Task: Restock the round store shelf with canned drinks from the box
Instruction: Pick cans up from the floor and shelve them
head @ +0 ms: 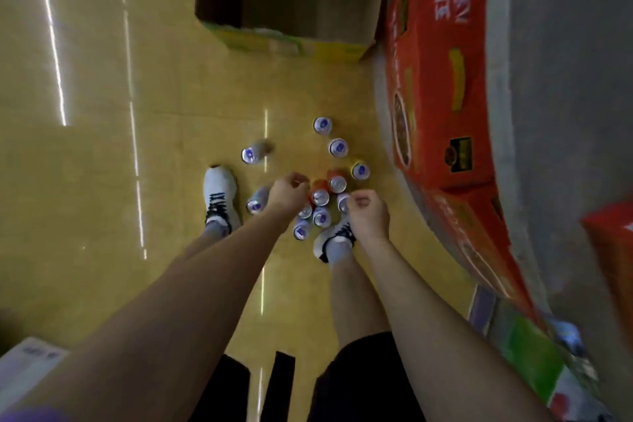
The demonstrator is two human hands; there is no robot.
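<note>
Reaching down over the floor [137,147], your left hand [287,192] hangs with its fingers curled in, and your right hand [368,212] does the same just across from it; neither has plainly got hold of anything, though the blur makes the fingertips hard to read. Right between and beneath them sits a tight cluster of cans [320,205], standing upright, silver tops facing you, a couple with orange sides. More cans trail away from the cluster: one with a yellow side [360,171] just beyond, two more [338,147] further out, and another [323,125] past that. Off to your left, one can [251,153] stands alone and another [256,203] sits close by your left wrist. Your white shoes [219,193] bracket the group, one on each side. Further ahead, the open cardboard box [291,44] rests on the floor, its inside dark. Along your right curves the round shelf [565,113], with red cartons [438,79] lined against its base.
</note>
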